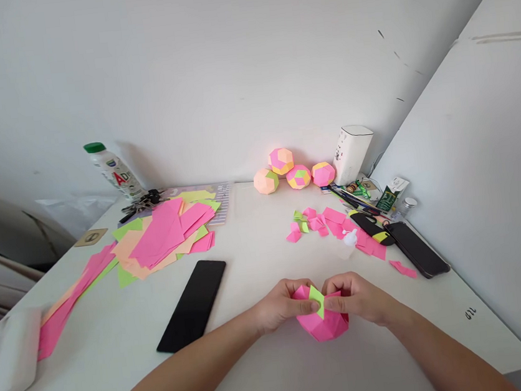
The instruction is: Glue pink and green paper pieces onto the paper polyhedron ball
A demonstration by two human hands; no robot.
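Between my two hands is a pink folded-paper ball [325, 327], with its upper side facing me. A light green paper piece [318, 296] sits at its top, pinched at the edges. My left hand [289, 305] grips the ball from the left, thumb on the green piece and fingers partly hidden behind. From the other side my right hand [354, 296] holds it, thumb and forefinger closed on the paper. Beyond my hands lie small folded pink pieces [334, 215] and a few green folded pieces [300, 218].
Several finished paper balls [281, 162] are stacked by the wall. Left are loose paper sheets [161, 235], a black phone [193, 305] and a white bottle [116, 171]. To the right stand a white box [352, 153], a black-and-yellow cutter [371, 228] and a dark phone [416, 249].
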